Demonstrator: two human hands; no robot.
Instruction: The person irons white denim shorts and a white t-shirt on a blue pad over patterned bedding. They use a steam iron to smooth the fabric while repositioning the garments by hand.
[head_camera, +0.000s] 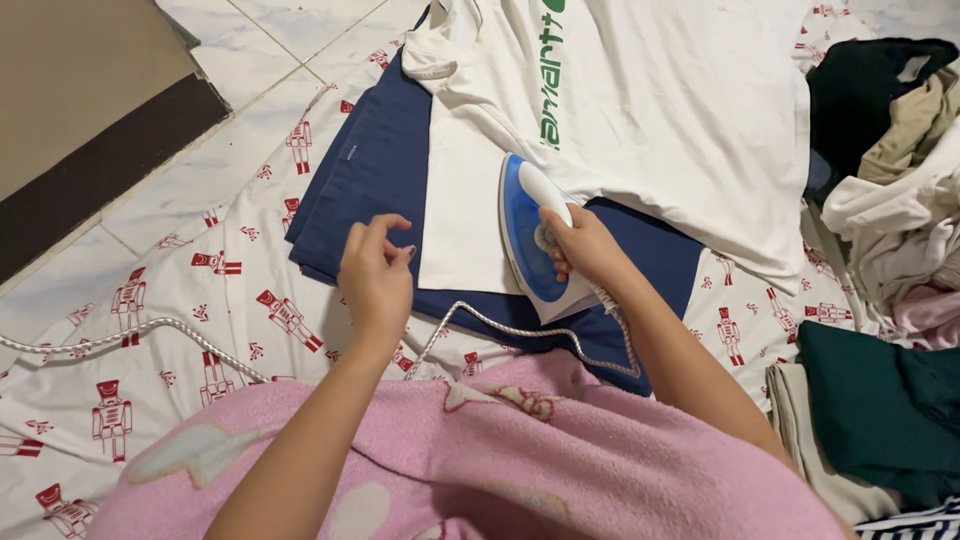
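Observation:
My right hand (582, 246) grips the handle of a blue and white clothes iron (527, 235), which rests on the lower edge of a white T-shirt (650, 110) with green print. The shirt lies spread over a folded dark blue cloth (375, 170). My left hand (376, 272) hovers with fingers curled and nothing in it, just over the blue cloth's near edge, left of the shirt's hem. The iron's braided white cord (520, 332) loops back toward my lap, which a pink fleece blanket (480, 460) covers.
A white sheet with red robot prints (170, 310) covers the tiled floor (280, 50). A pile of dark, beige and white clothes (890, 140) sits at the right. Folded green and beige garments (880, 420) lie at lower right. A brown mat (80, 130) is at upper left.

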